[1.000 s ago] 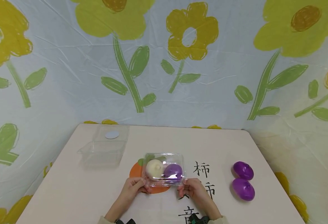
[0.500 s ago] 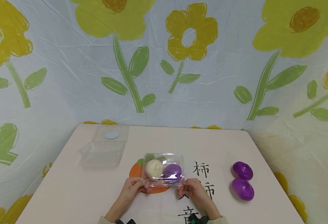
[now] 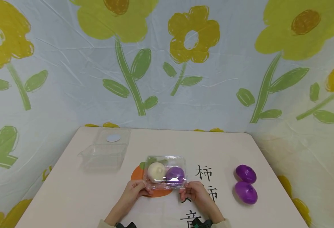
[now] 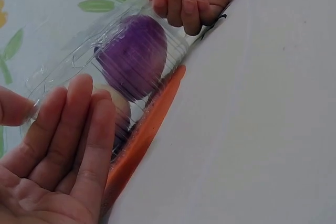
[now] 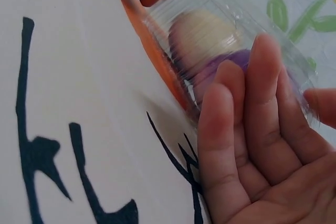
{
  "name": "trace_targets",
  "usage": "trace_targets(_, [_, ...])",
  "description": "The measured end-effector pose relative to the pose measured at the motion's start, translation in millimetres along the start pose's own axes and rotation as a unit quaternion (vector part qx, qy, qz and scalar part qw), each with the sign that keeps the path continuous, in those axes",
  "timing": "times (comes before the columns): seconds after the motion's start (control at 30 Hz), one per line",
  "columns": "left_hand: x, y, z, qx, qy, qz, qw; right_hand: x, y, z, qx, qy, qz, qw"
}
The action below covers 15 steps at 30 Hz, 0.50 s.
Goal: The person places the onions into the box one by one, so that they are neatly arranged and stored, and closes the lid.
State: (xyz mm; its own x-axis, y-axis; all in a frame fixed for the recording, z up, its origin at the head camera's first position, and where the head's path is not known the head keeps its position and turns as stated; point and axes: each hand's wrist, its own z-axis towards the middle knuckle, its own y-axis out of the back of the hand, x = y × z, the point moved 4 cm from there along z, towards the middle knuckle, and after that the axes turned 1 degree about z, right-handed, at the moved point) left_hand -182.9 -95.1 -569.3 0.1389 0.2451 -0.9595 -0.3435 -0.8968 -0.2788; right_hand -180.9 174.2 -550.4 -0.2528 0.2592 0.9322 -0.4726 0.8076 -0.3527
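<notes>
Pinching a clear, closed, rectangular plastic box by its two near corners, with the left grip at one and the right grip at the other, both with thumb above and fingers beneath. Held near the middle of the smooth, pale worktop, over a round orange print with green at its top. Visible through the transparent lid: at left, a cream-coloured, rounded object with a small nub; at right, close beside it, a shiny purple rounded object. Standing open toward the far left, well apart from both hands: a second clear plastic box, with raised lid and a white round sticker. Lying together near the right edge: two glossy purple rounded objects (one behind the other, seemingly touching). Printed in black between pair and closed box: large brush-style characters. Hung behind everything: a white cloth with yellow flowers.
</notes>
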Motion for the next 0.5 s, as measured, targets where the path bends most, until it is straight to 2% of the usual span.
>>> trace_targets(0.1, [-1.1,1.2,1.4,-0.002,0.004,-0.001,1.0,3,0,1,-0.006,-0.007,-0.017,1.0])
trace_targets(0.23, [-4.4,2.9,5.3,-0.016,0.003,0.002,0.9999,5,2,6,-0.04,-0.026,-0.039,0.998])
trace_targets(0.33, [-7.1,4.5,11.1,-0.035,-0.001,0.012,0.9993,7,5,13,-0.07,-0.037,-0.05,0.996])
trace_targets(0.5, [-8.3,10.4,24.8,-0.059,-0.005,0.023,0.998,11,9,26,-0.09,-0.031,-0.067,0.993])
